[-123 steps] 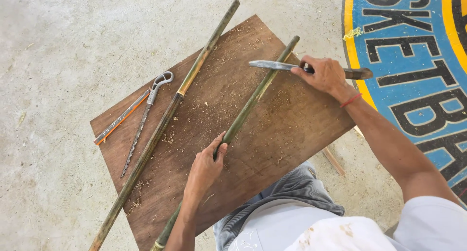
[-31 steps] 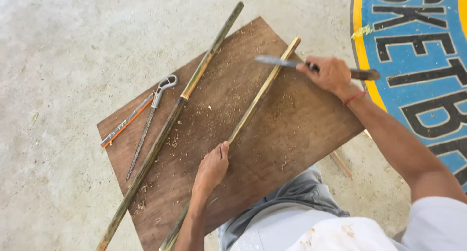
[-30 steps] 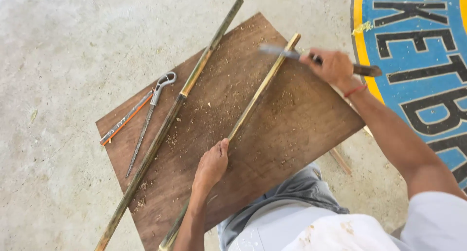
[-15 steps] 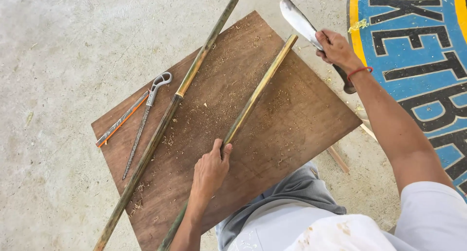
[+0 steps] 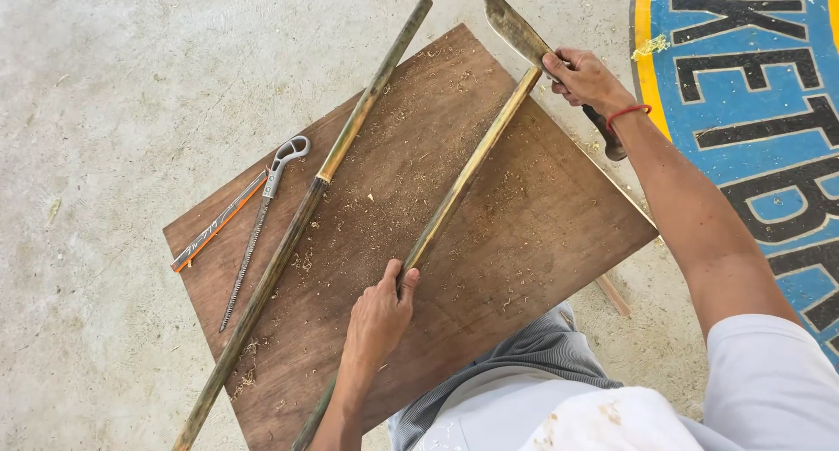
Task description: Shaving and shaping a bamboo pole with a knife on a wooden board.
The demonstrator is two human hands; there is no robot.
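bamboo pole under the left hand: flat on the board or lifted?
Flat: the bamboo pole lies along the wooden board, left hand pressing it down.

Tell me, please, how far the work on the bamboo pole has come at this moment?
Some cutting looks done: shavings lie scattered on the brown board. In hand: the left hand steadies the bamboo pole on the board, while the right hand holds a machete at the pole's far end. Left: the second pole lies apart, with a small saw and an orange tool untouched beside it.
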